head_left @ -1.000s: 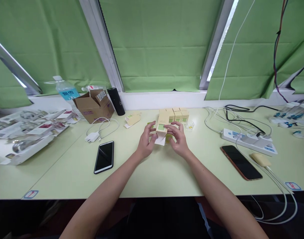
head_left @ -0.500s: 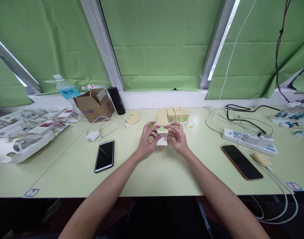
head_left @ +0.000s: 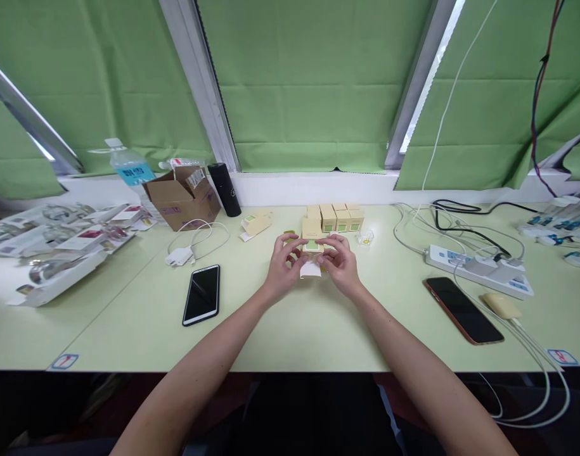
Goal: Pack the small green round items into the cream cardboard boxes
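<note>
- Between both hands, over the middle of the pale table (head_left: 290, 345), held a small cream carton (head_left: 312, 232) with a green label (head_left: 312, 245) and a white flap (head_left: 310, 271) hanging open toward the near edge.
- With the left hand (head_left: 283, 263), gripped the carton on its left side, fingers bent, fingertips and thumb pinching near the label.
- With the right hand (head_left: 340, 263), gripped the right side likewise, fingers curled, fingertips and thumb pinching near the flap; could not tell the exact contact of the lower fingers.
- Observed a yellow-green item (head_left: 290, 235) just beside the left fingertips, too small to identify.
- Behind the carton, found a row of similar boxes (head_left: 341, 219), set side by side with green labels facing forward.
- To the right of the row, noted a small clear container (head_left: 366, 237) with something yellow inside.
- Left of the hands, found loose cream packaging (head_left: 255, 225) lying on the table.
- Farther left, located a dark-screened phone (head_left: 201, 294) lying flat, a white charger (head_left: 180, 256) with coiled cable, an open cardboard box (head_left: 182, 204), a leaning black cylinder (head_left: 224, 190) and a bottle with a blue label (head_left: 132, 172).
- At the far left, noted a pile of white packages (head_left: 68, 247).
- Well to the right, located a second phone (head_left: 463, 310), a small yellowish case (head_left: 501, 305) and a white power strip (head_left: 480, 271) with plugs inserted.
- Beyond the table, observed green curtains (head_left: 309, 82).
</note>
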`<state>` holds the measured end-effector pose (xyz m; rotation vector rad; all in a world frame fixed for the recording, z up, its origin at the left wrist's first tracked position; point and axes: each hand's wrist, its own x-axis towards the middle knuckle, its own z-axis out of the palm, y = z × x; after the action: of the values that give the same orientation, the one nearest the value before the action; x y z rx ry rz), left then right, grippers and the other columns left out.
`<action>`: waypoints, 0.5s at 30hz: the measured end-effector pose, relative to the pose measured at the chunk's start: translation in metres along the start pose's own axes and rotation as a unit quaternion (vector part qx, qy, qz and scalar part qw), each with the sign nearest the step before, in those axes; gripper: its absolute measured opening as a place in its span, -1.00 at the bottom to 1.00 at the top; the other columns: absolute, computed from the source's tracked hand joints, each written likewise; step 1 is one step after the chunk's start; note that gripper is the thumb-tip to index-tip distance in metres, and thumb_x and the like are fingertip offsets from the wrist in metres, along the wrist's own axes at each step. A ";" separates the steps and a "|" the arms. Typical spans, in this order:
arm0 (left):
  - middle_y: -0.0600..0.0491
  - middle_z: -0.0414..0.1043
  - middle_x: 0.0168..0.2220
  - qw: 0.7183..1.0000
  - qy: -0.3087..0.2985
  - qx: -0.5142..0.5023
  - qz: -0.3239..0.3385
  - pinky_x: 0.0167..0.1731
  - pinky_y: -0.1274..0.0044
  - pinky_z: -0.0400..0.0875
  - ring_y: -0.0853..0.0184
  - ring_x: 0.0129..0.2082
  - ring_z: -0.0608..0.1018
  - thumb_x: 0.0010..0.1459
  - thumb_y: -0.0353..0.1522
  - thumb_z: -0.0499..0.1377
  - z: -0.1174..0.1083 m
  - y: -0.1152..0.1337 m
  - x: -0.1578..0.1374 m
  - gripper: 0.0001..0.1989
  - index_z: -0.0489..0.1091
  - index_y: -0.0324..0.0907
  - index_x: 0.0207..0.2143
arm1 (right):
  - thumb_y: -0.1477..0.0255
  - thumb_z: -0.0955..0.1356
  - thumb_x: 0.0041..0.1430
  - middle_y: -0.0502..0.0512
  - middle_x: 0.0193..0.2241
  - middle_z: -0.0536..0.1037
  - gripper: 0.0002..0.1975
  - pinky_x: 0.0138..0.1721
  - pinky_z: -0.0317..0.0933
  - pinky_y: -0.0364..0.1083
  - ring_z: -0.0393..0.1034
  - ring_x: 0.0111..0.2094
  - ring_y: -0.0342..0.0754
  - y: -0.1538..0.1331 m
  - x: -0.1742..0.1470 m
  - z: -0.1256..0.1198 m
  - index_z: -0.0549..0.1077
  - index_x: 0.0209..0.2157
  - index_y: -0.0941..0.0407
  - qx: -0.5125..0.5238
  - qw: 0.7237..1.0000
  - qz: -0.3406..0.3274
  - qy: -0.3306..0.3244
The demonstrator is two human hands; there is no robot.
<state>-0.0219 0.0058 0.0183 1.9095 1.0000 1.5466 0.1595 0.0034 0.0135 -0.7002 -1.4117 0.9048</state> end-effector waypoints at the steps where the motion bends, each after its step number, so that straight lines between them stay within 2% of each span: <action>1: -0.04 0.27 0.13 1.000 -0.002 0.000 -0.003 -0.32 0.53 0.51 0.47 -0.29 0.54 0.27 -0.29 0.27 0.000 0.000 0.000 -0.72 0.51 0.01 0.03 | 0.15 0.52 0.16 0.10 0.02 0.21 -0.63 -0.20 0.54 0.02 0.51 -0.27 -0.13 0.000 0.000 0.000 0.56 -0.03 -0.04 -0.003 1.000 0.004 0.003; 9: -0.04 0.27 0.12 1.000 -0.006 0.000 -0.022 -0.31 0.52 0.50 0.45 -0.28 0.54 0.28 -0.29 0.25 0.000 -0.001 0.000 -0.72 0.50 0.01 0.04 | 0.23 0.52 0.14 0.10 0.02 0.24 -0.67 -0.17 0.56 0.06 0.50 -0.28 -0.11 0.001 0.000 0.002 0.58 -0.05 -0.04 -0.008 0.999 0.025 0.019; 15: -0.06 0.23 0.14 0.999 -0.035 -0.022 -0.022 -0.29 0.51 0.51 0.41 -0.23 0.52 0.27 -0.29 0.24 -0.003 -0.001 0.000 -0.65 0.46 0.03 0.11 | 0.28 0.50 0.13 0.10 0.02 0.23 -0.68 -0.19 0.55 0.05 0.50 -0.29 -0.12 -0.001 0.001 0.002 0.58 -0.05 -0.03 -0.007 0.999 0.033 0.024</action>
<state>-0.0248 0.0062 0.0177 1.8864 0.9634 1.4547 0.1579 0.0036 0.0152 -0.7781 -1.3602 0.9231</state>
